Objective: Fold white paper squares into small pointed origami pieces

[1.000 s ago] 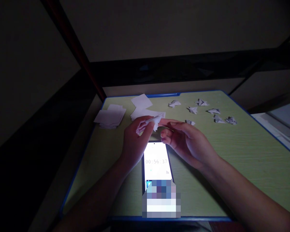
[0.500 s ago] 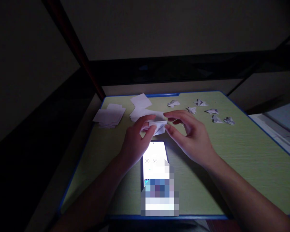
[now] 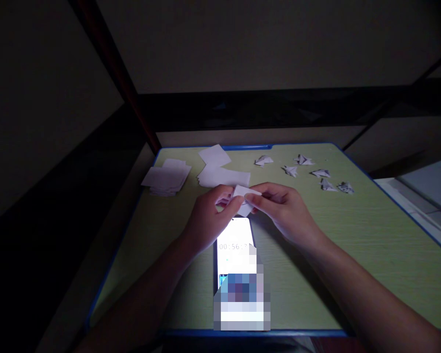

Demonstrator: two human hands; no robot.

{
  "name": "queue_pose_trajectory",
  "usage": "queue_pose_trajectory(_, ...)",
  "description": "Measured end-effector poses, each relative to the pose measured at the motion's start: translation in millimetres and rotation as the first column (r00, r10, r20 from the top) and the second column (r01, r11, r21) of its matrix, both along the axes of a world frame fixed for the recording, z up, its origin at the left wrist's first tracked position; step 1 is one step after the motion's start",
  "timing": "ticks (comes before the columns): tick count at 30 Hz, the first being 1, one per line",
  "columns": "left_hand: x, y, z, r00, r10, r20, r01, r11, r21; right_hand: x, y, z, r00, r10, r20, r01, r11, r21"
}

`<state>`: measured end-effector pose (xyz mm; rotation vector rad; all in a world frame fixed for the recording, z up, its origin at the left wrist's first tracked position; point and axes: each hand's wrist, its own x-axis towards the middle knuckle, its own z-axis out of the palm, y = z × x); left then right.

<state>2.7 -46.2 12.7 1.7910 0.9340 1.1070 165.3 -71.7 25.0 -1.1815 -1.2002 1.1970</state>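
Note:
A small folded piece of white paper [image 3: 243, 208] is held up between my two hands, above the far end of a lit phone [image 3: 233, 235]. My left hand [image 3: 211, 213] pinches its left side with thumb and fingers. On the right side, my right hand [image 3: 284, 208] grips it, the thumb lying flat on the paper's face and the fingers behind. Parts of the fingers of both hands are hidden behind the paper. The phone lies on the table with a timer on its screen; its lower part is pixelated.
Loose white paper sheets [image 3: 224, 177] lie beyond my hands, and a stack of white paper [image 3: 166, 177] lies at the far left. Several small folded paper figures [image 3: 290, 170] are scattered at the back right. The green table [image 3: 316, 289] has a blue rim.
My right hand has closed onto the paper, its thumb now pressing the face. The paper has turned from a flat, wide view to a tilted diamond. My left hand has shifted slightly down.

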Motion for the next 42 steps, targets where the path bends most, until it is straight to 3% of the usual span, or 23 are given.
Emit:
queue_pose_trajectory(9, -3.2, -2.6, -1.0, 0.973, 0.018, -0.230, 0.000, 0.997, 0.081, 0.7, -2.6, 4.8, 0.984, -0.002, 0.177, -0.012, 0.997, 0.078)
queue_pose_trajectory(18, -1.6, -1.9, 8.4, 0.998, -0.036, -0.042, 0.030, 0.991, -0.134, 4.1, 3.0, 0.3, 0.995, 0.003, -0.095, -0.004, 1.000, -0.018)
queue_pose_trajectory(29, -4.0, -3.0, 8.4, 0.997, -0.036, -0.072, 0.027, 0.993, -0.114, 5.8, 4.1, 4.3, 0.990, 0.087, -0.108, -0.096, 0.992, -0.081)
queue_pose_trajectory(42, 0.6, -2.4, 7.5, 0.997, -0.050, -0.050, 0.048, 0.998, -0.035, 0.3, 1.2, 5.7, 0.995, 0.017, -0.095, -0.018, 1.000, -0.008)
